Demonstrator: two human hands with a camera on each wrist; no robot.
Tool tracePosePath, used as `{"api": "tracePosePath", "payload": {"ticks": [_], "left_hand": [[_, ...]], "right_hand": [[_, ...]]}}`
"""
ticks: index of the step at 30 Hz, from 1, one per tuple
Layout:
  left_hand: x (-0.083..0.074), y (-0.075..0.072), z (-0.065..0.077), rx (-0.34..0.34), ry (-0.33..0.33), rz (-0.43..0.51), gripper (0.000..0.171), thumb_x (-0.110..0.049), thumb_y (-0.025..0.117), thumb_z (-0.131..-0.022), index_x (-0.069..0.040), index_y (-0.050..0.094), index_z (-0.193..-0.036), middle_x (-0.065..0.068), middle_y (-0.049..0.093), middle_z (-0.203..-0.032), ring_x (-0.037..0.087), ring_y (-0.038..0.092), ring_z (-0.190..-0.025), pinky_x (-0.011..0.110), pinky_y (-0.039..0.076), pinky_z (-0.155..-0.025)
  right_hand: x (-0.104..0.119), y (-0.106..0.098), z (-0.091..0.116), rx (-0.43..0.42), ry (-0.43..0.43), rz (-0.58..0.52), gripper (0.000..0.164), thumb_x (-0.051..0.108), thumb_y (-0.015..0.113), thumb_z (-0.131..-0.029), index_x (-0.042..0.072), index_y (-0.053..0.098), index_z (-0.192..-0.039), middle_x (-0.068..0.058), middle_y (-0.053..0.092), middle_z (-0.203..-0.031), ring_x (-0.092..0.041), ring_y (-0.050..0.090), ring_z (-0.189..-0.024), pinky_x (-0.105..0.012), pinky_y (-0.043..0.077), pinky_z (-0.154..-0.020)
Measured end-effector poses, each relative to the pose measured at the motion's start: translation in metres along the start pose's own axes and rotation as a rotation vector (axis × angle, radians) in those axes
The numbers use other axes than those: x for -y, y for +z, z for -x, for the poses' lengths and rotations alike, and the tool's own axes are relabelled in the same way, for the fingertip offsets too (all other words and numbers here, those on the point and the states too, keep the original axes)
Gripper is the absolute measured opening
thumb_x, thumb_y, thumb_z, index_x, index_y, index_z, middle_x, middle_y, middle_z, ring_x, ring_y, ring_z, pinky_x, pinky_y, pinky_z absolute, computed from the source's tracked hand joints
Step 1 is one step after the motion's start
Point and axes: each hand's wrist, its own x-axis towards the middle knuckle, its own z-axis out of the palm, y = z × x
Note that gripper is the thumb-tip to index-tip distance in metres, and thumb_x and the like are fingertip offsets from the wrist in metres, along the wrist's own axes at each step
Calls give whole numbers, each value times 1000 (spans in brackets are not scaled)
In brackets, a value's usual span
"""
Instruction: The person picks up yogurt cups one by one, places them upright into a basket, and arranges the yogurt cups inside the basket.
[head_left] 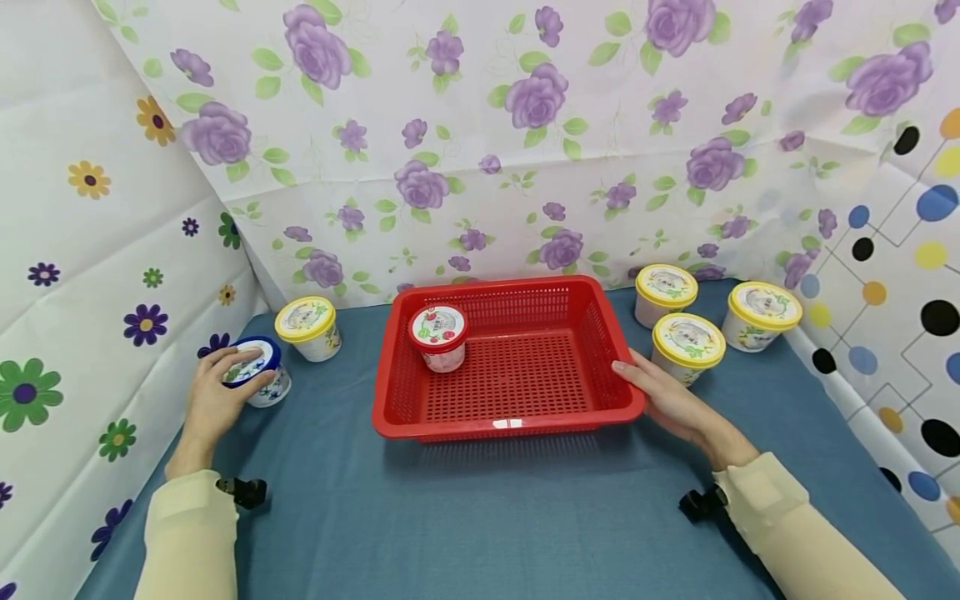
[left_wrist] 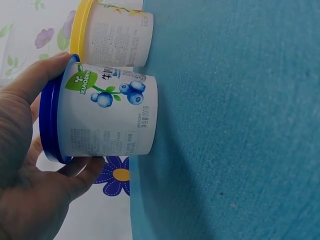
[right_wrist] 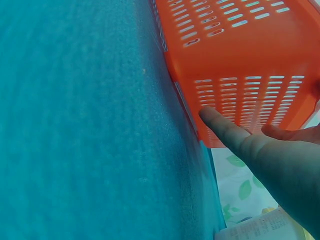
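Note:
My left hand [head_left: 215,400] grips a tub with a blue lid [head_left: 273,385] from above at the table's left side. Blueberries are printed on this yogurt-like tub [left_wrist: 110,112] in the left wrist view, and the fingers and thumb span its lid. Its base is close to the blue cloth. At the table's middle stands a red plastic basket [head_left: 510,425] with slotted walls. A red-lidded tub [head_left: 442,358] is upright inside, towards its left end. My right hand [head_left: 667,396] holds the basket's right rim, thumb over the edge, fingers against the outer wall [right_wrist: 250,95].
A yellow-lidded tub [head_left: 318,342] stands just behind the blue-lidded one. Right of the basket are three more yellow-lidded tubs [head_left: 686,342], one close by my right hand. Flowered cloth [head_left: 465,142] hangs behind the blue table cloth [head_left: 450,525]; patterned sheets hang at both sides.

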Motion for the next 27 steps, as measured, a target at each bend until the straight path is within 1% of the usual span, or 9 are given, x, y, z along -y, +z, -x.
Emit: {"api": "tracePosePath", "payload": {"ticks": [7, 12, 18, 23, 27], "left_hand": [[-1, 1, 1, -16, -25, 7, 70, -44, 70, -100, -1, 50, -152, 29, 19, -165, 57, 16, -150, 80, 19, -112], [-6, 2, 3, -35, -2, -6, 69, -45, 71, -99, -5, 54, -151, 27, 25, -165, 55, 19, -150, 79, 20, -112], [-7, 4, 5, -46, 26, -13, 68, -47, 71, -99, -5, 55, -150, 27, 28, -163, 55, 21, -150, 80, 22, -111], [-7, 4, 5, -46, 16, 1, 68, -47, 70, -99, -5, 55, -150, 26, 27, -164, 55, 20, -150, 80, 22, -111], [-11, 3, 5, -60, 11, 10, 68, -48, 70, -99, -6, 55, -150, 25, 27, -165, 54, 21, -150, 79, 21, -112]], "right_hand": [[0, 0, 0, 1, -1, 7, 64, 34, 47, -111, 16, 19, -166, -24, 44, -153, -26, 61, -124, -39, 56, -98], [0, 0, 0, 7, -4, 3, 65, 34, 46, -111, 15, 17, -166, -25, 43, -154, -26, 60, -124, -38, 56, -98], [0, 0, 0, 11, -7, -1, 64, 34, 45, -112, 15, 17, -166, -25, 43, -153, -26, 61, -123, -38, 57, -97], [0, 0, 0, 8, -7, -3, 63, 34, 46, -112, 15, 18, -165, -25, 44, -153, -27, 62, -123, -39, 57, -97], [0, 0, 0, 8, -11, 1, 63, 33, 45, -112, 14, 18, -166, -26, 44, -153, -27, 62, -123, -38, 57, -97]]}}
